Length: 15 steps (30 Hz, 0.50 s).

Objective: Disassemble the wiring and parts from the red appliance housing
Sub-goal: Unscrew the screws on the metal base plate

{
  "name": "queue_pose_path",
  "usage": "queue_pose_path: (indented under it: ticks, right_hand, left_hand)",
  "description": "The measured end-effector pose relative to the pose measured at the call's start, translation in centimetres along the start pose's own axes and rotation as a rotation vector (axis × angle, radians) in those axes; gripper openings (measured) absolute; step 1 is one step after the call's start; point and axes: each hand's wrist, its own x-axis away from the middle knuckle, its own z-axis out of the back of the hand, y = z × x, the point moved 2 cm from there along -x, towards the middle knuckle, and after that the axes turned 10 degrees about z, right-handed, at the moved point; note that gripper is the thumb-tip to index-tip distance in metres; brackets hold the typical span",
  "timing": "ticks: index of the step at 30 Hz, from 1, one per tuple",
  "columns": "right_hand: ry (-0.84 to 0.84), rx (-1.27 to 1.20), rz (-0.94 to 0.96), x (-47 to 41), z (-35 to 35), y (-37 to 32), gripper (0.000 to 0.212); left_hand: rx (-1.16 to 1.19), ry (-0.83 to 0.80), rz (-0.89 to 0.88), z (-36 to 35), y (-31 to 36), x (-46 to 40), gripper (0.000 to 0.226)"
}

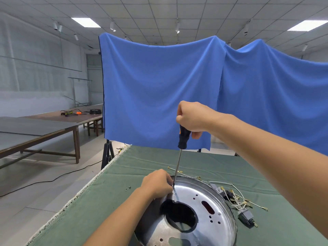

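A person's right hand (192, 116) wrapped its fingers around the black handle of a screwdriver (179, 157), held upright with its tip at a screw (174, 193) in the metal housing (213, 206). The left hand (158, 183), fingers curled, pinched the shaft near that tip. Loose wires (236, 197) lay right of the hands on the green cloth-covered table (106, 201); a blue curtain (159, 89) hung behind.
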Motion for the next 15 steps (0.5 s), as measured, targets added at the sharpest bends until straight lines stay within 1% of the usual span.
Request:
queue_pose_path:
  ticks: [2, 3, 5, 7, 8, 10, 12, 15]
  right_hand:
    - [-0.055, -0.145, 0.007, 0.0, 0.3, -0.1, 0.022]
    - [-0.071, -0.174, 0.024, 0.1, 0.3, -0.2, 0.025]
    - [-0.062, -0.145, 0.047, 0.1, -0.1, -0.2, 0.021]
    - [-0.016, -0.015, 0.027, 0.0, -0.2, -0.2, 0.029]
    - [0.004, 0.031, 0.009, -0.2, -0.1, -0.2, 0.029]
    - [-0.005, -0.036, -0.001, -0.6, 0.0, -0.3, 0.021]
    - [-0.049, -0.141, 0.018, -0.8, 0.2, -0.4, 0.024]
    - [-0.053, -0.115, 0.043, -0.6, 0.0, -0.5, 0.019]
  left_hand:
    - [-0.027, -0.034, 0.019, 0.0, 0.4, -0.3, 0.026]
    - [-0.044, -0.022, 0.019, -0.1, 0.6, -0.2, 0.024]
    - [-0.060, 0.077, 0.004, -0.7, 0.6, 0.1, 0.019]
    - [-0.066, 0.183, -0.030, -1.2, 0.4, 0.6, 0.017]
    - [-0.069, 0.209, -0.047, -1.4, 0.2, 0.8, 0.018]
    - [-0.061, 0.221, -0.062, -1.6, 0.0, 0.8, 0.021]
    - [-0.047, 0.230, -0.067, -1.6, 0.0, 0.8, 0.022]
    - [-0.043, 0.239, -0.073, -1.6, 0.1, 0.7, 0.021]
